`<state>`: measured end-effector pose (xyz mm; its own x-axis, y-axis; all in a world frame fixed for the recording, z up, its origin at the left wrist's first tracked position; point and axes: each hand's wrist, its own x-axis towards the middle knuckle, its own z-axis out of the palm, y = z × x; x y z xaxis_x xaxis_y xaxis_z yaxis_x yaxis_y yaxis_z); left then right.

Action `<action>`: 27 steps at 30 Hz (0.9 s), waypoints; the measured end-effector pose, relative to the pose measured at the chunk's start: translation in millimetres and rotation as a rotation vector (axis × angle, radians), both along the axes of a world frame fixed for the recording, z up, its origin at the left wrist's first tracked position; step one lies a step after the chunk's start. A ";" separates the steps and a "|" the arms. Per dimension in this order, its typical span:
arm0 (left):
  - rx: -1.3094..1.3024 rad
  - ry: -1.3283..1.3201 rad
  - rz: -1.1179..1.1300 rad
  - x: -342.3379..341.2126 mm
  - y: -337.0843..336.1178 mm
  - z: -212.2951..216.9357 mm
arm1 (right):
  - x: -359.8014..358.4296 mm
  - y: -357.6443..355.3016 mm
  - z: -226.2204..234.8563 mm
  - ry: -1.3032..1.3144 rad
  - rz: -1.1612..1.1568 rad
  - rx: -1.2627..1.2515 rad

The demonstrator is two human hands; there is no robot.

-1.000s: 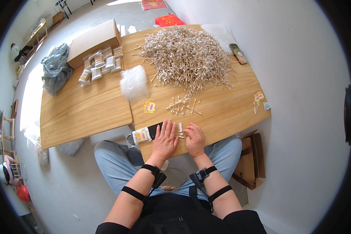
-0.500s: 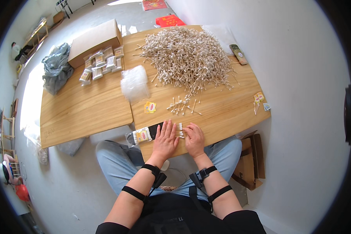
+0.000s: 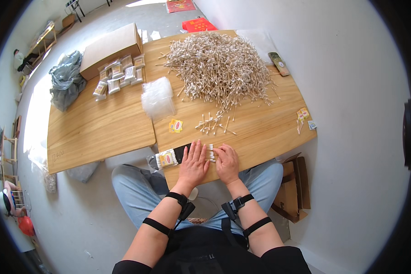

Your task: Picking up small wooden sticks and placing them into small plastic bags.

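Note:
My left hand [image 3: 194,164] lies flat, fingers stretched out, over a black strip [image 3: 180,153] and a row of cotton swabs [image 3: 210,150] at the table's near edge. Some swab tips show between and beside its fingers. My right hand [image 3: 227,162] is closed, its bent fingertips gripping at the right end of that row; exactly what lies between them is partly hidden. Left of the strip, a bundle of cotton swabs [image 3: 159,160] lies side by side with a yellow and white label card [image 3: 167,158] on top, and dark clear plastic shows at its left end.
A large heap of cotton swabs [image 3: 219,68] covers the far table, with loose swabs [image 3: 212,123] nearer. Clear bags [image 3: 158,97], yellow cards [image 3: 176,126], packed swab bags [image 3: 117,71], a cardboard box [image 3: 112,48] and a grey plastic bag [image 3: 67,80] lie leftward. A phone-like object [image 3: 279,64] sits far right.

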<state>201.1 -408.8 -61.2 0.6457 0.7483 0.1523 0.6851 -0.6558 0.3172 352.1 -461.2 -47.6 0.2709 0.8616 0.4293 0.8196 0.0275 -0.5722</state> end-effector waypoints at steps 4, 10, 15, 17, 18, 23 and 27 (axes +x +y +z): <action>0.013 -0.022 -0.003 0.3 0.1 -0.4 | -1.3 0.5 1.2 -0.011 -0.004 -0.002; 0.004 -0.024 0.000 0.2 0.4 -0.8 | -1.8 1.4 0.2 -0.029 -0.004 -0.023; -0.007 -0.017 0.003 0.3 0.0 0.7 | -1.3 1.3 -1.0 -0.045 -0.003 -0.031; -0.007 -0.018 0.003 0.5 -0.3 -0.4 | -2.3 1.7 -0.6 -0.054 -0.013 -0.037; -0.006 -0.021 0.003 0.5 -0.2 -0.8 | -2.8 1.8 -0.4 -0.069 -0.014 -0.056; -0.002 -0.030 0.009 0.7 -0.4 -1.2 | -2.5 0.7 -1.3 -0.095 -0.011 -0.078; 0.000 -0.035 0.027 0.7 0.2 -2.9 | -4.2 -0.8 -3.2 -0.197 0.074 -0.171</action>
